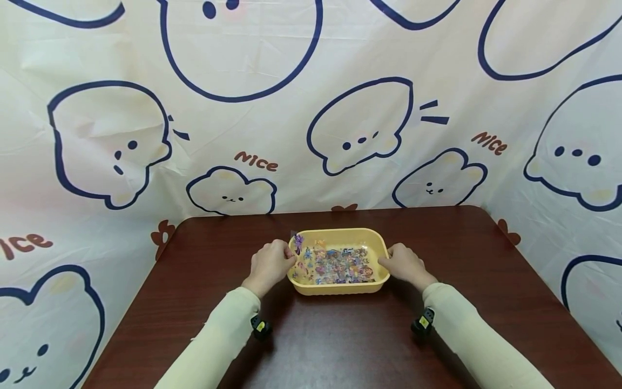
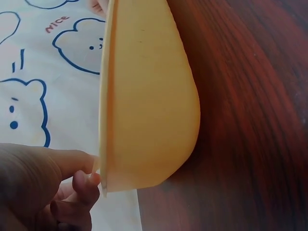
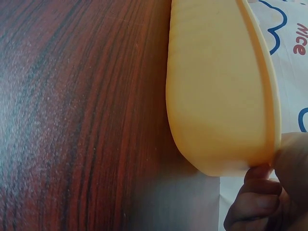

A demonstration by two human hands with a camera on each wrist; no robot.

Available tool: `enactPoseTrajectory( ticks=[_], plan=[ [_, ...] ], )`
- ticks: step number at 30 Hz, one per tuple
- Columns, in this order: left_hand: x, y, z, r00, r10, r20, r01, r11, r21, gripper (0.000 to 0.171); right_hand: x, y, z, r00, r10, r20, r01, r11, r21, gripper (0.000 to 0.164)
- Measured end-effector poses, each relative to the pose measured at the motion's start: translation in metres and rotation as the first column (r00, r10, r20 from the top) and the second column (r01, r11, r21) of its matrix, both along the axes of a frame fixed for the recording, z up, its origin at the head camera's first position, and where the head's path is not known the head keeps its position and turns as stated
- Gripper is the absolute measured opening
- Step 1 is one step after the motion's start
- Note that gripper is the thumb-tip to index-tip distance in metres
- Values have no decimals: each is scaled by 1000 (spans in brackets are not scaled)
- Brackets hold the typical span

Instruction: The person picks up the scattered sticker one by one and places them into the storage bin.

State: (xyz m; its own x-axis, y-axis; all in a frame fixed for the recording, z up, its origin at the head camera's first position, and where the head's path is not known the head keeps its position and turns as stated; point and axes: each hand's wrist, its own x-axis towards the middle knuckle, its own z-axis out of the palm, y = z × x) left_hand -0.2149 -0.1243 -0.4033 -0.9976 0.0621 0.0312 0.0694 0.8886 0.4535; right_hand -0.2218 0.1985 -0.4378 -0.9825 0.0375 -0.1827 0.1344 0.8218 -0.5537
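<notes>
A shallow yellow plastic basin [image 1: 337, 290] is held between my two hands over the dark table. Many small colourful cartoon cut-outs, which look like stickers [image 1: 342, 266], lie on its bottom, and a purple one [image 1: 298, 242] stands up against the left inner wall. At the left end, my left hand [image 1: 270, 263] pinches the rim between thumb and fingers. My right hand [image 1: 407, 265] grips the opposite end of the rim, fingers curled under it. Both wrist views show the basin's smooth outer wall [image 2: 149, 101] from the side; its contents are hidden there.
The dark reddish-brown wooden table [image 1: 330, 346] extends on all sides of the basin. A white cloth [image 1: 291, 135] printed with cartoon bears hangs behind and beside the table. Each wrist wears a small black device [image 1: 261, 327].
</notes>
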Motion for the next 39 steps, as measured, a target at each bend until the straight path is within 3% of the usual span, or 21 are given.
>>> enactPoseTrajectory(
  ticks=[21,39],
  plan=[
    [-1,13,-3,993,-55,-100,38,986,-165,33,-1,0,-1,1000,5,-10,-5,1000,3,25],
    [-2,13,-6,986,-79,-150,44,973,-225,41,-1,-1,0,1000,2,2,-2,1000,9,25]
  ],
)
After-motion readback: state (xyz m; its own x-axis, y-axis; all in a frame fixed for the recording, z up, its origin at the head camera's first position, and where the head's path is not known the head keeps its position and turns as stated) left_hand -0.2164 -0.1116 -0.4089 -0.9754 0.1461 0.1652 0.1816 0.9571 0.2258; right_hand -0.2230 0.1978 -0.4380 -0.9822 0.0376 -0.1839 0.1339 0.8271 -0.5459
